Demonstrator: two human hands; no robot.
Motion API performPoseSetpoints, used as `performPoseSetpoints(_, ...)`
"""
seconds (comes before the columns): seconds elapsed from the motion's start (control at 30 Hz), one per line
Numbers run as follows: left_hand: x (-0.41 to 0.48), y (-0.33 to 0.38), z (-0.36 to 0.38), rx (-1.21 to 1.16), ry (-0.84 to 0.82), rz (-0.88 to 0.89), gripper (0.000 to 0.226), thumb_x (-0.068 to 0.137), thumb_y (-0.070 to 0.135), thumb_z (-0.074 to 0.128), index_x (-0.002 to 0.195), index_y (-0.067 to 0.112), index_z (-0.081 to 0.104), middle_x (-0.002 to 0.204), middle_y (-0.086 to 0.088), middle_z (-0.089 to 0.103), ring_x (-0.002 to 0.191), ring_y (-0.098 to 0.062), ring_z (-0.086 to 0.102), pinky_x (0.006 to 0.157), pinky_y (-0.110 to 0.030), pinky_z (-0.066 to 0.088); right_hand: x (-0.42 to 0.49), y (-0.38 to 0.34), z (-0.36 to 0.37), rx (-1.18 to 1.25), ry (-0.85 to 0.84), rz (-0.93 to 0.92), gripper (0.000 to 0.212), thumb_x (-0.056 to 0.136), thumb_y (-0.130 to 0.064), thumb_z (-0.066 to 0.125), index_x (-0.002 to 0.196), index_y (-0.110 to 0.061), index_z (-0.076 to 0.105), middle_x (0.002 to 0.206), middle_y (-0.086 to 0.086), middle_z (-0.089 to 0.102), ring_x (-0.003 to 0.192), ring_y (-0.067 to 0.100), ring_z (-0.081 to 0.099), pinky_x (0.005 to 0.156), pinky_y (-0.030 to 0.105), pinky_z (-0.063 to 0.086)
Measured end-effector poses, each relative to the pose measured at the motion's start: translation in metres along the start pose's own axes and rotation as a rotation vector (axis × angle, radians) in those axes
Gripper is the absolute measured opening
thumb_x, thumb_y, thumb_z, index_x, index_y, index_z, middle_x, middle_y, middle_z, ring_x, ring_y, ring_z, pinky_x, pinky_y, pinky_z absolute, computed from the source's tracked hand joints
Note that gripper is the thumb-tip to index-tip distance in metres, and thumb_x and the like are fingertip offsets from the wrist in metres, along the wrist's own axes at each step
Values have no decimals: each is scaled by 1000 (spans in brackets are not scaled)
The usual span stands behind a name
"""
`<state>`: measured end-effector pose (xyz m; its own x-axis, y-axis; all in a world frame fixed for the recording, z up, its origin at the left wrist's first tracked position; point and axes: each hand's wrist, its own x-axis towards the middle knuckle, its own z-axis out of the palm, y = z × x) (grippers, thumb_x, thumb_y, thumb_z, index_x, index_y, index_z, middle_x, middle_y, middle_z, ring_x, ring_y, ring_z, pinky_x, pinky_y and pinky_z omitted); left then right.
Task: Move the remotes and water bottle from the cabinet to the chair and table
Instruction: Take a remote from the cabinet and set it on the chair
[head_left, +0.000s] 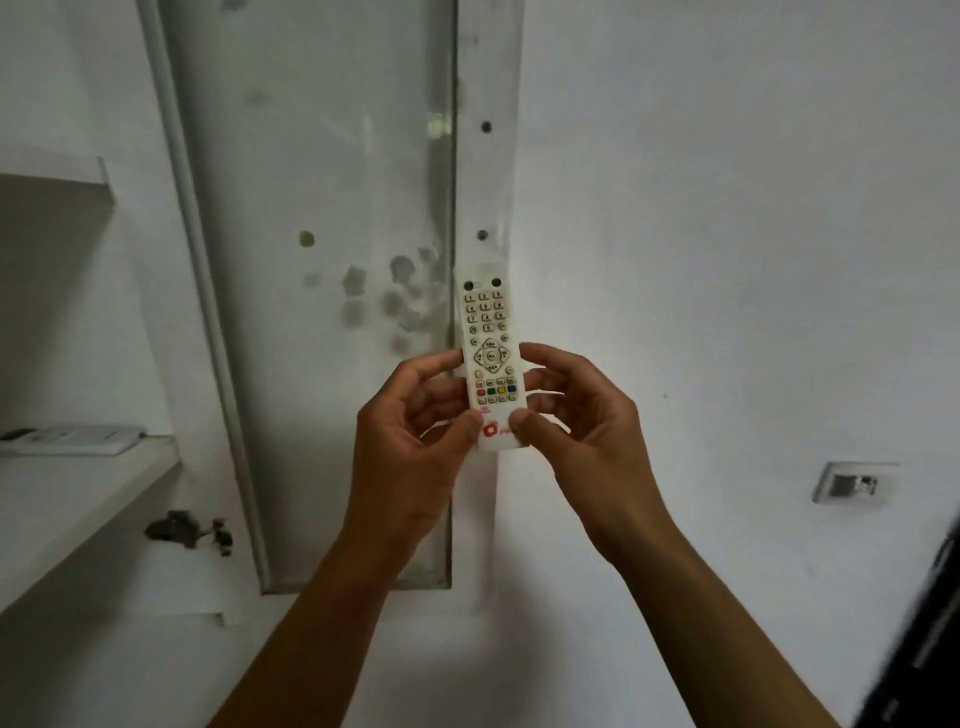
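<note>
The white remote (490, 358) stands upright in mid-air, buttons facing the camera, with its lower half caught between both hands. The left hand (415, 421) curls round its left edge, and the right hand (576, 421) pinches the right edge with its thumb on the logo end. The top half rises clear above the fingers. A second remote (72, 439) lies on the cabinet shelf (88, 499), well apart at the left, against the white wall (727, 208).

On the remote (491, 358) the button labels are too small to read, and the thumb of the right hand (587, 431) covers part of the red logo. At lower right a dark blurred shape (935, 654) runs off the frame.
</note>
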<state>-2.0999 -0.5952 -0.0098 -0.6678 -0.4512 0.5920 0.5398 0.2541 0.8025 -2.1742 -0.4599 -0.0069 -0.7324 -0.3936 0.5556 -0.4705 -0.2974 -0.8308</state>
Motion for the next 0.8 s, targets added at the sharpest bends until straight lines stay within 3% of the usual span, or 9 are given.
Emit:
performPoseSetpoints(0.2, -4, -7, 91, -25, -75, -35, 45, 86, -8, 70, 125, 12, 61, 108, -5, 77, 98, -17, 75, 78, -27, 60, -7, 3, -89, -30, 105, 24, 47, 90, 5, 68, 127, -24, 64, 111, 6, 67, 102, 22, 69, 80, 31, 62)
performPoseSetpoints(0.43, -6, -9, 204, -52, -230, -30, 44, 85, -5, 72, 122, 16, 61, 109, 1, 76, 97, -12, 75, 80, -27, 61, -25, -12, -198, -127, 268, -16, 49, 90, 9, 65, 127, -23, 65, 106, 6, 68, 92, 14, 68, 82, 34, 62)
performPoseSetpoints(0.57, -15, -13, 259, -99, -333, -33, 44, 86, -6, 70, 124, 16, 61, 108, 5, 75, 98, -8, 74, 78, -25, 61, -45, -23, -247, -184, 374, -11, 49, 90, 11, 64, 127, -20, 64, 109, 11, 67, 94, 23, 67, 84, 37, 63)
performPoseSetpoints(0.8, -26, -26, 335, -242, -518, -79, 44, 86, -2, 72, 122, 21, 62, 109, 3, 75, 98, -11, 73, 79, -26, 62, -73, -30, -308, -368, 548, -7, 61, 90, 12, 63, 131, -33, 60, 112, 10, 64, 105, 31, 66, 87, 46, 62)
